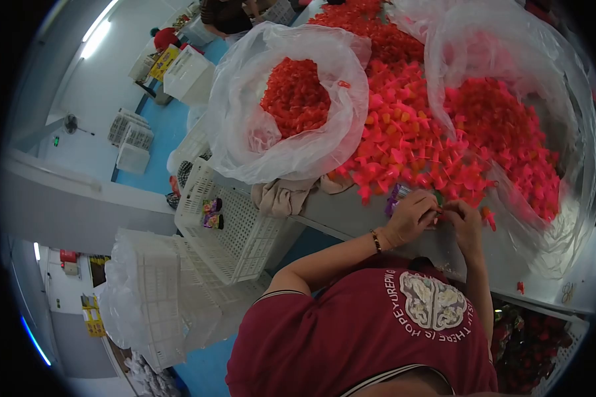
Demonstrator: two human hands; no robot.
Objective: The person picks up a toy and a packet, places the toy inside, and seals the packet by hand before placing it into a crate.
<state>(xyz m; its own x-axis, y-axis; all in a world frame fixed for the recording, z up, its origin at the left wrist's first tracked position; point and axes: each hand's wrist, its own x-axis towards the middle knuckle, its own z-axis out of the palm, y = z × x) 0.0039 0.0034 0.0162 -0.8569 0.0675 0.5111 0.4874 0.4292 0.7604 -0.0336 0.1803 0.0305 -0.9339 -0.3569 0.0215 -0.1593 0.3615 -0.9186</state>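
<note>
Both hands meet over the near edge of the table, fingertips nearly touching. My left hand [412, 213], with a beaded bracelet at the wrist, is closed in a pinch. My right hand [465, 223] is pinched too, at a small red piece [441, 210] partly hidden by the fingers. A bit of green [438, 196] shows just above the fingertips. Beside my left hand lies a purple printed packet [396, 197]. Beyond the hands spreads a heap of bright pink star-shaped plastic pieces [404, 135], some with orange or green parts.
A clear plastic bag [235, 99] holds small red pieces [295, 99]; another large bag [576, 192] holds red and pink ones. At left, a white crate [245, 235] contains purple packets [212, 215]. A cloth [278, 198] hangs at the table edge. Another person [225, 16] is at the far end.
</note>
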